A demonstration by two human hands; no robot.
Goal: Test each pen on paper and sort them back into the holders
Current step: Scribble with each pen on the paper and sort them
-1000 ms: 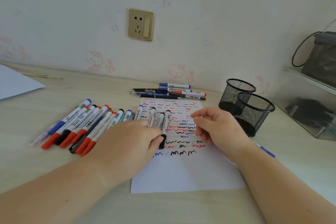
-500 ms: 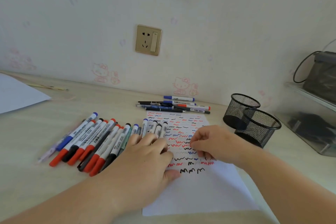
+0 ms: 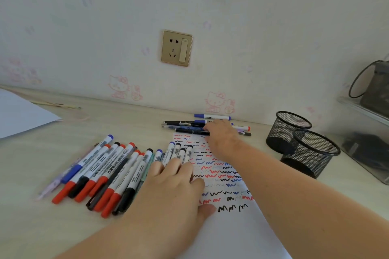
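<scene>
Paper [image 3: 229,235]: white sheet on the table [image 3: 31,216], covered in red, blue and black squiggles.
Left hand [image 3: 174,187]: flat, fingers straight, pressing on the sheet and the nearest markers.
Marker row [image 3: 109,172]: side by side, left of the sheet.
Right hand [image 3: 223,134]: reaching onto the far pens [image 3: 185,126] by the wall; grip cannot be told.
Holders [image 3: 303,145]: two black mesh cups, right of the sheet.
</scene>
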